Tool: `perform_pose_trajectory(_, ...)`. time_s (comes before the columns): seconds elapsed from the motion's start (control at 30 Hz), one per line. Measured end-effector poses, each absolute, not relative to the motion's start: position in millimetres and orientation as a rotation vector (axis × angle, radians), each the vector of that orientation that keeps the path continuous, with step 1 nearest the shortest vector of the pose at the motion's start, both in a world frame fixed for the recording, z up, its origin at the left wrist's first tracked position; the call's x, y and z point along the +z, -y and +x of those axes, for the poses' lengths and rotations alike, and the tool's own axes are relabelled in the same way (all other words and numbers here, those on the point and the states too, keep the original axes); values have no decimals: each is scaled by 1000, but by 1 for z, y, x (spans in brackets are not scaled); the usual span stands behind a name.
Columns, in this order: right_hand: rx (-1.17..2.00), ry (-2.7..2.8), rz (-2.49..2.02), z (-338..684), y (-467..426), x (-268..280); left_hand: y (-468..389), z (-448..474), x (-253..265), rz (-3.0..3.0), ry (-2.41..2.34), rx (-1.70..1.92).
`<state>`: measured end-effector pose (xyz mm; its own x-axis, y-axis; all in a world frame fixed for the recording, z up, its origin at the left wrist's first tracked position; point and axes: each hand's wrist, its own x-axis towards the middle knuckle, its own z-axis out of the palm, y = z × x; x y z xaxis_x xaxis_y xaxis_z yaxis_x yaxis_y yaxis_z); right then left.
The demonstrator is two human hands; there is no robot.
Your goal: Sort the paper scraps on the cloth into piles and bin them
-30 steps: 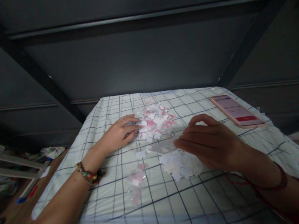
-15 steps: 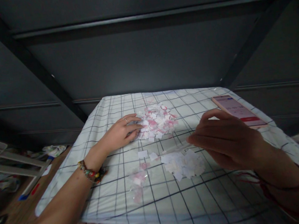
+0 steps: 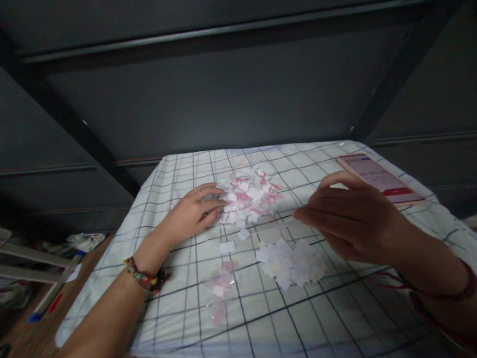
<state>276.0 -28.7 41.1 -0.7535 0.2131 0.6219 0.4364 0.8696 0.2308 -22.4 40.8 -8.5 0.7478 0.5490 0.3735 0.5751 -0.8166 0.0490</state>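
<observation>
My left hand lies on the cloth, fingers stretched out, their tips at the left edge of a large pile of white and pink paper scraps. In a pinch, my right hand holds a thin clear stick that points left, low over the cloth. A small white scrap lies by the stick's far tip, just below the large pile. Another white scrap sits slightly lower to the left. Nearer to me is a second pile of mostly white scraps, below the stick.
Clear plastic pieces with pink bits lie toward the near side. A phone with a lit screen rests at the right, beyond my right hand. The checked cloth covers the table, and a dark panelled wall stands behind it.
My right hand and the stick have moved slightly away from me and left. The small scrap near the stick's tip has shifted toward the large pile. My left hand stays put.
</observation>
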Motion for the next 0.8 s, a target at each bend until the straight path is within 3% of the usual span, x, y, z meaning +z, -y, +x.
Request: perform_pose_trajectory(0.8, -658, 2349, -457, 273, 30, 40, -42, -24, -9, -2867, 915, -575)
